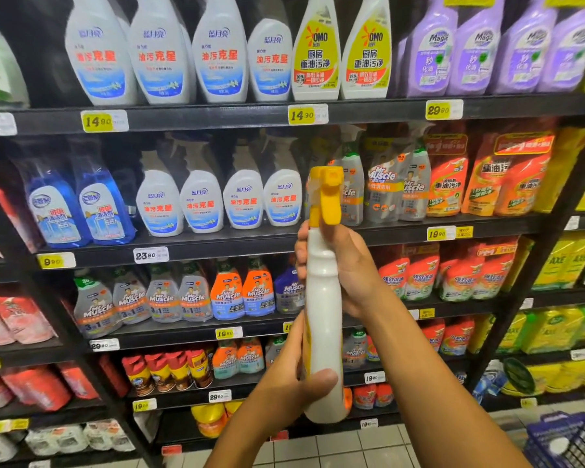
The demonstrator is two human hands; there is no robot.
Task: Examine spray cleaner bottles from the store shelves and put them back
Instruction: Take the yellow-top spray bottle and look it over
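Store shelving packed with cleaners fills the background. Before it, a white spray bottle with a yellow trigger stands upright, its base gripped by the left hand, its neck by the right hand. Behind the bottle stand Mr Muscle sprays; a blue basket sits lower right of it.
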